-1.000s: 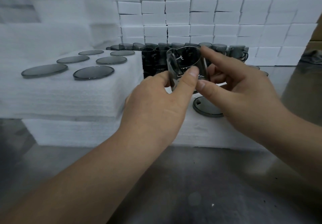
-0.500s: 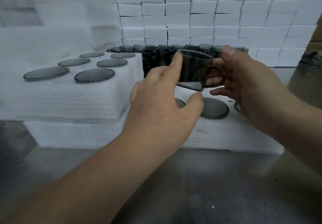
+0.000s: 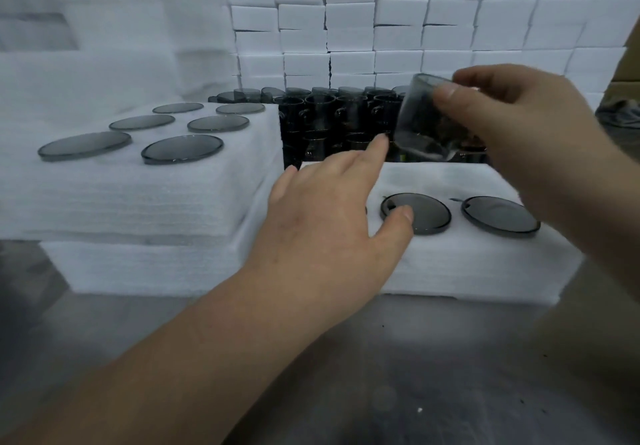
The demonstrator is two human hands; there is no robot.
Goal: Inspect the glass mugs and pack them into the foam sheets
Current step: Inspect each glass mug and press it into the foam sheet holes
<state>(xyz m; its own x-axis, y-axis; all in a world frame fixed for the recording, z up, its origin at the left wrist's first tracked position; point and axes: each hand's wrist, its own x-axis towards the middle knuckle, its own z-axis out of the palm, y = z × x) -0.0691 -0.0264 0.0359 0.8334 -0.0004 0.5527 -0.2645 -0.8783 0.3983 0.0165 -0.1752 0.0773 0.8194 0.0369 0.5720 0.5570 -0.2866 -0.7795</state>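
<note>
Glass mug shifted right, gripped by right hand; left hand off it, seemingly slack.

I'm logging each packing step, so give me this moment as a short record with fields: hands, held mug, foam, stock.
right hand: grips a mug, tilted, held up clear of the foam
left hand: open, fingers spread above the low foam, thumb over a packed mug; contact unclear
low foam: two packed mugs show; more may hide under the hand
tall foam: six packed mugs show
loose mugs: dark cluster behind the foam
table: metal
</note>
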